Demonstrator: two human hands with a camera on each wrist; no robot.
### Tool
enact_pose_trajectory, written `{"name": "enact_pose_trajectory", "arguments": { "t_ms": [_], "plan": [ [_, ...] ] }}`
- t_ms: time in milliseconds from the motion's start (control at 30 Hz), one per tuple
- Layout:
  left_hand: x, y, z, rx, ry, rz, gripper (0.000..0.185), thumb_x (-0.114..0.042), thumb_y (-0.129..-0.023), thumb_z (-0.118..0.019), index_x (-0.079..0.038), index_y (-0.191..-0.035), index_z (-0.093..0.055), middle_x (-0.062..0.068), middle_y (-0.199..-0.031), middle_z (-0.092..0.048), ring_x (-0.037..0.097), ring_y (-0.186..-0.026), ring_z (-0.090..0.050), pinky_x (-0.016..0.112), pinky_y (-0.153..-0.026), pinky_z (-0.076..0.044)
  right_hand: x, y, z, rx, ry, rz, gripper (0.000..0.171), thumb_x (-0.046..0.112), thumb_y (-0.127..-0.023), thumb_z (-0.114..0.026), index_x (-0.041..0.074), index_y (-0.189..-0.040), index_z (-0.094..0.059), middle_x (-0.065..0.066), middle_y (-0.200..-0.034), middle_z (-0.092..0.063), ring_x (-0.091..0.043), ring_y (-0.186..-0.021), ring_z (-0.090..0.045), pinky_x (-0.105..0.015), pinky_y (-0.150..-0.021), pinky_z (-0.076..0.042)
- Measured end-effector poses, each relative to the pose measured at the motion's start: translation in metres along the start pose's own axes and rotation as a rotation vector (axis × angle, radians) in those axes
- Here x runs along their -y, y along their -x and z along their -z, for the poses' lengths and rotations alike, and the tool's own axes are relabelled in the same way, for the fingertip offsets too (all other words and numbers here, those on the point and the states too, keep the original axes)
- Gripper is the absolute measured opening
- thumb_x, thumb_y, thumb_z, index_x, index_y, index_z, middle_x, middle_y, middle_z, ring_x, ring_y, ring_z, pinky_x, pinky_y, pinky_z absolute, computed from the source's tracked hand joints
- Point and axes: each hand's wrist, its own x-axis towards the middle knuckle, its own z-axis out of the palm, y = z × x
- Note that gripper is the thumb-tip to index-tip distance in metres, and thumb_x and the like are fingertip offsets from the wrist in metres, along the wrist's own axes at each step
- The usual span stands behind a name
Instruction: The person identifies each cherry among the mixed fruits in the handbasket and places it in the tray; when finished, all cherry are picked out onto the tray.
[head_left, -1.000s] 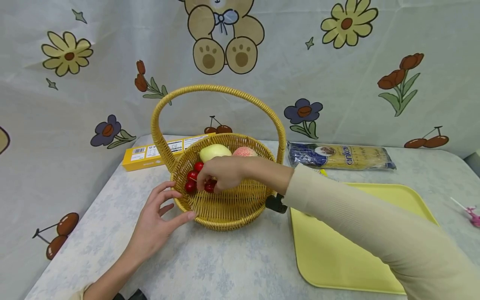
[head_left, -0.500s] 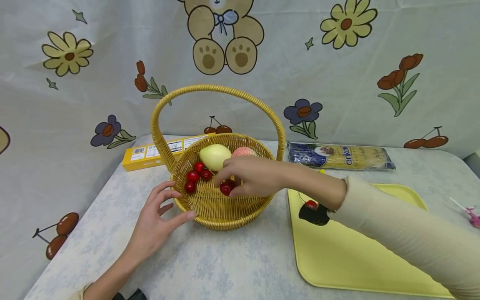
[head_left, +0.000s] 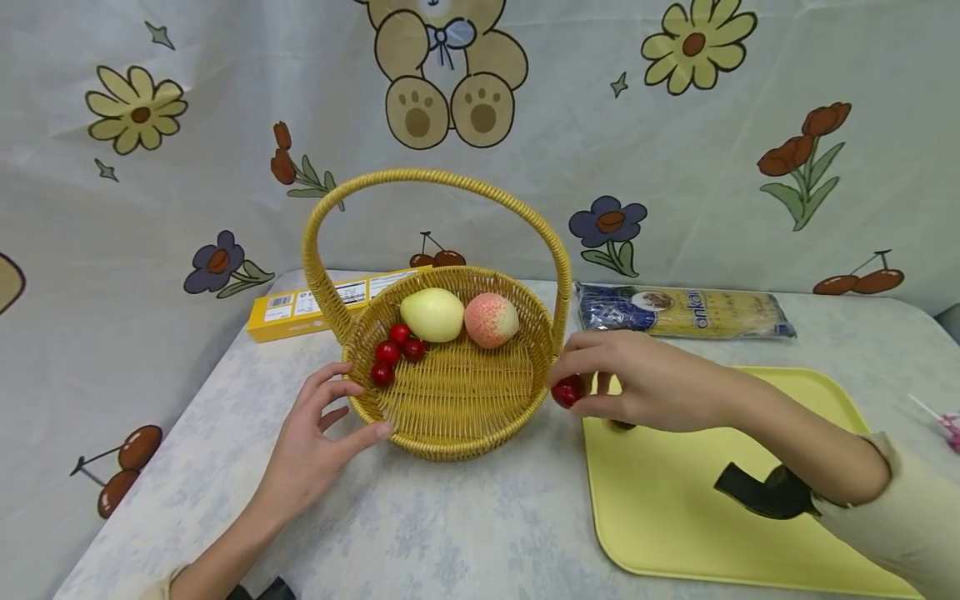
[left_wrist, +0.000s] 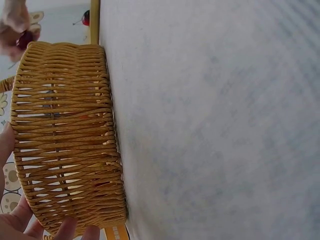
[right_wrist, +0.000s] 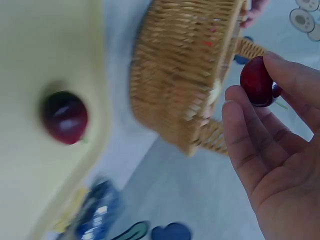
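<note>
My right hand [head_left: 637, 379] pinches a dark red cherry [head_left: 567, 392] between thumb and fingers, just right of the basket's rim. The right wrist view shows this cherry [right_wrist: 257, 82] at the fingertips. My left hand [head_left: 315, 442] rests its fingertips and thumb against the left side of the wicker basket [head_left: 450, 450]. Inside the basket lie several red cherries [head_left: 387, 352] at the left, a pale yellow-green pear [head_left: 432, 315] and a pink peach [head_left: 491, 321] at the back. Another cherry [right_wrist: 65, 117] sits on the yellow tray [head_left: 675, 517], mostly hidden by my right hand in the head view.
Behind the basket to the left lies a yellow box [head_left: 296, 315]. A bag of noodles [head_left: 682, 311] lies beyond the tray. At the far right edge is a pink item [head_left: 951, 429] with a white stick. The basket's tall handle [head_left: 435, 176] arches above it.
My right hand has lifted out of the basket and moved right, carrying the cherry past the rim to the tray's near-left corner area. My left hand has stayed at the basket.
</note>
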Motion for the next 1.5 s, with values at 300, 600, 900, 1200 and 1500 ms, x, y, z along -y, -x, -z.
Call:
{"name": "enact_pose_trajectory", "arguments": {
  "t_ms": [300, 600, 900, 1200, 1500],
  "plan": [
    [-0.001, 0.001, 0.002, 0.006, -0.013, 0.000, 0.045, -0.026, -0.082, -0.083, -0.001, -0.110, -0.058, 0.006, -0.148, -0.034, 0.026, -0.136, -0.035, 0.050, -0.102, -0.044, -0.043, 0.048, -0.018, -0.047, -0.021, -0.141, 0.025, 0.020, -0.094, -0.070, 0.017, -0.119, -0.067, 0.010, -0.104, -0.059, -0.006, -0.087, -0.056, -0.026, -0.068, -0.054],
    [0.001, 0.001, 0.002, 0.034, -0.046, -0.016, 0.045, -0.027, -0.083, -0.082, -0.002, -0.111, -0.056, 0.008, -0.149, -0.032, 0.030, -0.137, -0.033, 0.055, -0.101, -0.041, -0.071, 0.072, -0.025, -0.052, 0.027, -0.279, 0.028, 0.012, -0.090, -0.073, 0.017, -0.117, -0.069, 0.008, -0.104, -0.061, -0.010, -0.085, -0.053, -0.025, -0.066, -0.049],
    [0.000, 0.001, 0.000, 0.041, -0.045, -0.016, 0.044, -0.024, -0.084, -0.081, -0.003, -0.112, -0.054, 0.010, -0.149, -0.026, 0.030, -0.133, -0.036, 0.054, -0.101, -0.042, -0.079, 0.075, -0.033, -0.025, 0.077, -0.277, 0.031, 0.008, -0.087, -0.074, 0.019, -0.116, -0.070, 0.008, -0.108, -0.063, -0.010, -0.091, -0.056, -0.031, -0.074, -0.052],
    [-0.001, 0.001, 0.001, 0.032, -0.043, -0.010, 0.045, -0.024, -0.084, -0.081, -0.001, -0.113, -0.055, 0.010, -0.149, -0.024, 0.030, -0.131, -0.039, 0.053, -0.101, -0.044, -0.079, 0.074, -0.034, -0.022, 0.096, -0.292, 0.030, 0.012, -0.088, -0.075, 0.019, -0.117, -0.070, 0.007, -0.108, -0.063, -0.010, -0.090, -0.055, -0.031, -0.074, -0.052],
    [-0.002, 0.001, 0.000, 0.028, -0.032, -0.005, 0.044, -0.021, -0.084, -0.082, 0.000, -0.112, -0.055, 0.012, -0.148, -0.024, 0.031, -0.130, -0.039, 0.056, -0.100, -0.044, -0.070, 0.077, -0.031, -0.052, 0.082, -0.308, 0.031, 0.010, -0.088, -0.075, 0.016, -0.118, -0.070, 0.006, -0.107, -0.063, -0.005, -0.084, -0.056, -0.026, -0.067, -0.051]
  ]
}}
